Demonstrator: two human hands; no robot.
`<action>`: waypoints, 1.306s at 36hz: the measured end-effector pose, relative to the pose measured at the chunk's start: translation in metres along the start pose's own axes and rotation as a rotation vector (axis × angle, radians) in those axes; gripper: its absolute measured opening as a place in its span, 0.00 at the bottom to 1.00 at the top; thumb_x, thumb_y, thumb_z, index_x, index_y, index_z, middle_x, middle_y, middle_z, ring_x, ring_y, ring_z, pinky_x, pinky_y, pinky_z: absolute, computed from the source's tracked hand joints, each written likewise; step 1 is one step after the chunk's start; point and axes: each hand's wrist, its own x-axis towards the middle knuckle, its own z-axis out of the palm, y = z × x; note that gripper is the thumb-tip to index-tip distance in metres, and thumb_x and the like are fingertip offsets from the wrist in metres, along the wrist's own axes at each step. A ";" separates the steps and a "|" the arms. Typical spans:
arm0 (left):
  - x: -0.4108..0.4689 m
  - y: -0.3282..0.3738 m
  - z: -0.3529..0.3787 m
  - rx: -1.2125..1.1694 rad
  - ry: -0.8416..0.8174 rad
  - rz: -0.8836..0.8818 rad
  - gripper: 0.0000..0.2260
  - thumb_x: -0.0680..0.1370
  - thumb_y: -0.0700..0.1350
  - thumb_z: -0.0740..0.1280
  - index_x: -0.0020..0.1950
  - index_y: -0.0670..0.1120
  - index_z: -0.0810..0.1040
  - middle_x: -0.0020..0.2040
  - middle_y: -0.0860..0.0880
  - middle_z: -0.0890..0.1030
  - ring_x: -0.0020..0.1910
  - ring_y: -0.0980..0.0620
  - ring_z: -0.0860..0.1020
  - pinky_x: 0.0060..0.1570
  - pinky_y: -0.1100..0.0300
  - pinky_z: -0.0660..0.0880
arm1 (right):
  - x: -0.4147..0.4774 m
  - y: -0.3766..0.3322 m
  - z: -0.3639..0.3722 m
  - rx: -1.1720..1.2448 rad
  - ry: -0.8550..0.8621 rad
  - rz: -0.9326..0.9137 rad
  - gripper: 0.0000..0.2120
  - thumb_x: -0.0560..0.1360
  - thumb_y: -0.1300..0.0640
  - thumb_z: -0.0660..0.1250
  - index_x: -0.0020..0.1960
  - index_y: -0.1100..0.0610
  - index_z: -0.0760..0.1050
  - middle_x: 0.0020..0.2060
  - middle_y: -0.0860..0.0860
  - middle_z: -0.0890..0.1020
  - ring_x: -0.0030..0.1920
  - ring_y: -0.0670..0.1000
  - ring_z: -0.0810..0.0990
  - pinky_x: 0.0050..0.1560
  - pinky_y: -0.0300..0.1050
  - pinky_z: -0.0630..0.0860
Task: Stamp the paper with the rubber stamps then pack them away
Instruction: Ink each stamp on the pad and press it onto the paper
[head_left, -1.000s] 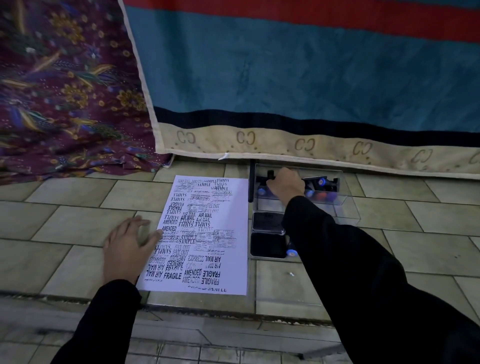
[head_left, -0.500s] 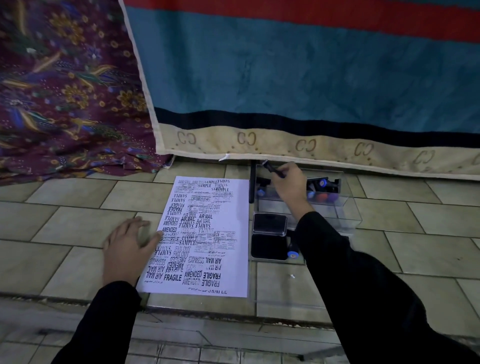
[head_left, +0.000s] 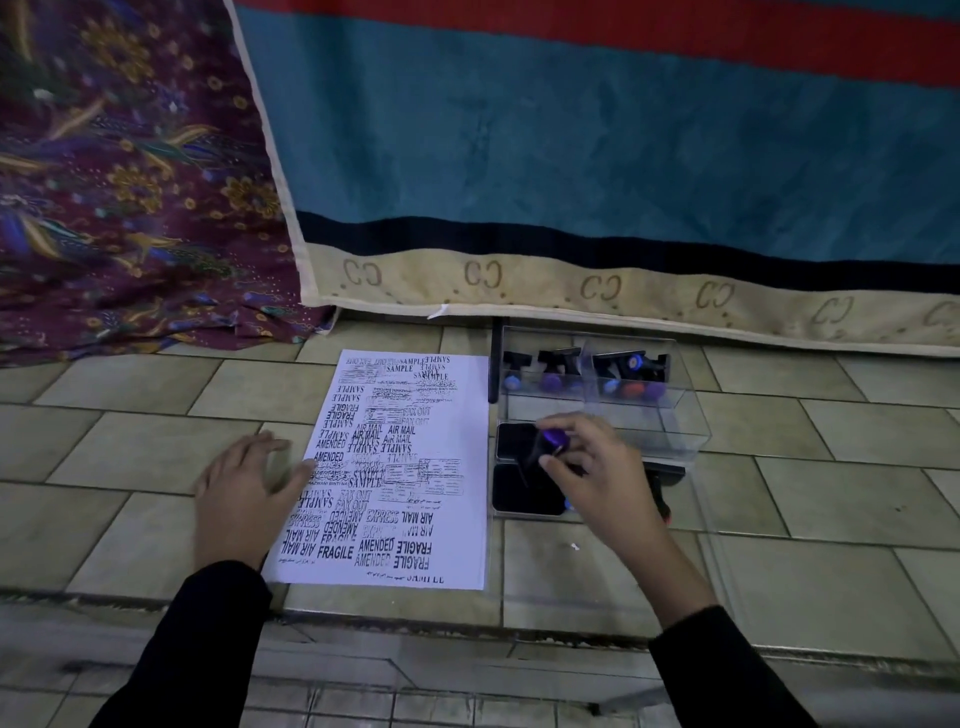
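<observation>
Stamp (head_left: 549, 442): black body, purple knob, tilted, pinched in the right hand (head_left: 597, 480) over the open ink pad (head_left: 524, 496); contact with the pad cannot be told.
Paper (head_left: 400, 467): on the floor (head_left: 130, 441), left of the pad, crowded with black imprints.
Left hand (head_left: 244, 493): flat, fingers spread, thumb on the paper's left edge.
Clear box (head_left: 660, 421): just behind the pad, more stamps (head_left: 553, 371) at its far side.
Striped blanket (head_left: 571, 156) and floral cloth (head_left: 130, 182): behind.
</observation>
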 end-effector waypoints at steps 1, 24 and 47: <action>0.000 0.000 0.000 0.002 -0.002 -0.001 0.24 0.71 0.65 0.63 0.58 0.49 0.79 0.64 0.47 0.77 0.63 0.42 0.74 0.64 0.42 0.67 | -0.003 0.002 0.001 -0.007 -0.019 -0.007 0.18 0.71 0.67 0.70 0.52 0.45 0.77 0.49 0.44 0.77 0.48 0.43 0.80 0.52 0.36 0.78; 0.000 0.001 0.001 0.020 -0.001 -0.013 0.17 0.74 0.56 0.73 0.58 0.49 0.79 0.65 0.47 0.77 0.64 0.41 0.73 0.65 0.42 0.65 | 0.005 0.005 0.001 -0.143 -0.130 -0.072 0.11 0.69 0.66 0.72 0.43 0.51 0.76 0.48 0.45 0.80 0.51 0.40 0.78 0.52 0.31 0.73; -0.002 0.007 -0.004 -0.013 -0.015 -0.040 0.17 0.74 0.54 0.73 0.58 0.48 0.79 0.65 0.47 0.76 0.65 0.42 0.72 0.65 0.44 0.64 | -0.008 0.005 0.023 -0.427 -0.046 -0.173 0.10 0.71 0.61 0.72 0.52 0.57 0.76 0.47 0.48 0.78 0.44 0.45 0.76 0.46 0.40 0.75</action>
